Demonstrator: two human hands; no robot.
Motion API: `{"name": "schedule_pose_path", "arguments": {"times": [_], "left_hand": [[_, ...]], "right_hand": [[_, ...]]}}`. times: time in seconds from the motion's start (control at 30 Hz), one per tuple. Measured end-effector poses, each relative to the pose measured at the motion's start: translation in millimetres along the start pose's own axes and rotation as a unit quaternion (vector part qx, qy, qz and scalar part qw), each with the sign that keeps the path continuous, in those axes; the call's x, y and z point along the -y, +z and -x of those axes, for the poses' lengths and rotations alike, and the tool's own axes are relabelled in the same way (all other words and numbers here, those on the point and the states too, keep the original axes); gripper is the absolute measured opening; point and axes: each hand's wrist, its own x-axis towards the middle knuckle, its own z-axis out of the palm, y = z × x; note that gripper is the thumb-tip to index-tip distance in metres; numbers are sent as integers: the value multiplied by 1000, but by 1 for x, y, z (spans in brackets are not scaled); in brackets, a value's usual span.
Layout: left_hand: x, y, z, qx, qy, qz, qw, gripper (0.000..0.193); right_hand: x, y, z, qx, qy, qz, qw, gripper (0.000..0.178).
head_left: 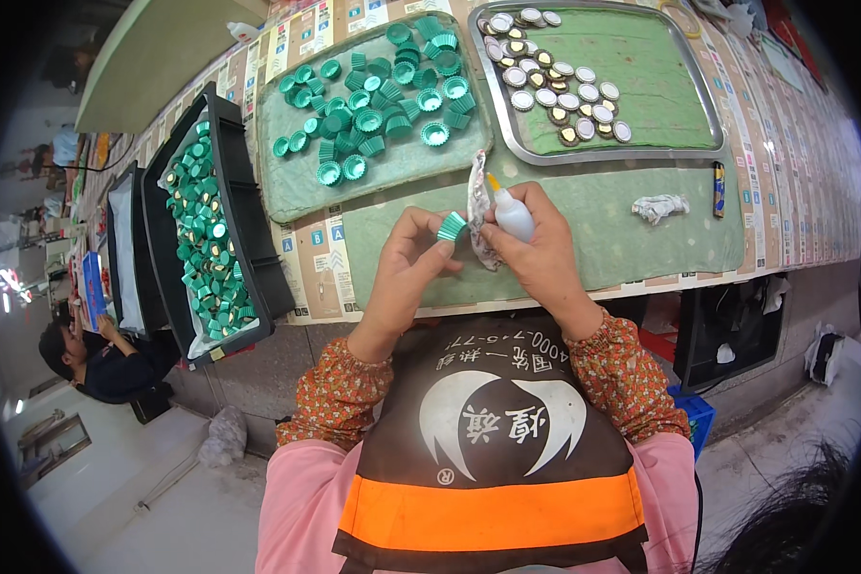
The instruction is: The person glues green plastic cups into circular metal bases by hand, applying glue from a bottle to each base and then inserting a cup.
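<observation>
In front of my apron, my left hand [407,258] pinches a small green fluted cup [452,227] between thumb and fingers. My right hand [548,251] is closed around a white squeeze bottle [515,218] with a yellow nozzle pointing up and to the left. Against that hand's thumb and fingers is a crumpled, stained whitish cloth [479,206], between the bottle and the cup. Beyond my hands, a cloth-lined tray [287,196] bears many loose green cups, some upright and some tipped.
At the far right stands a metal tray [641,153] with round white-and-dark discs on green cloth. A black crate [249,182] full of green pieces sits at left. A crumpled white cloth [660,208] and a marker-like tube [718,189] lie right. Another person [96,354] is at far left.
</observation>
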Motion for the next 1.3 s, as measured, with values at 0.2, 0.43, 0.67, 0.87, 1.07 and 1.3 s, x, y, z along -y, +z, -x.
{"name": "schedule_pose_path", "arguments": {"times": [0.2, 0.43, 0.67, 0.87, 1.07, 1.3], "left_hand": [[5, 5, -5, 2, -1, -1, 1000, 17], [-13, 8, -9, 68, 39, -42, 996, 13], [-44, -13, -21, 148, 310, -339, 876, 22], [-19, -26, -10, 210, 249, -396, 859, 28], [-18, -41, 1, 188, 240, -442, 844, 30], [-33, -44, 11, 167, 218, -539, 796, 25]], "right_hand": [[-17, -3, -7, -49, -47, 31, 997, 25], [18, -1, 2, -13, 39, -171, 984, 24], [16, -21, 24, 41, -179, -80, 980, 22], [-4, -36, 38, 86, -156, -7, 984, 21], [2, -33, 31, 29, -63, 18, 997, 19], [2, -7, 22, 106, -139, 178, 968, 23]]}}
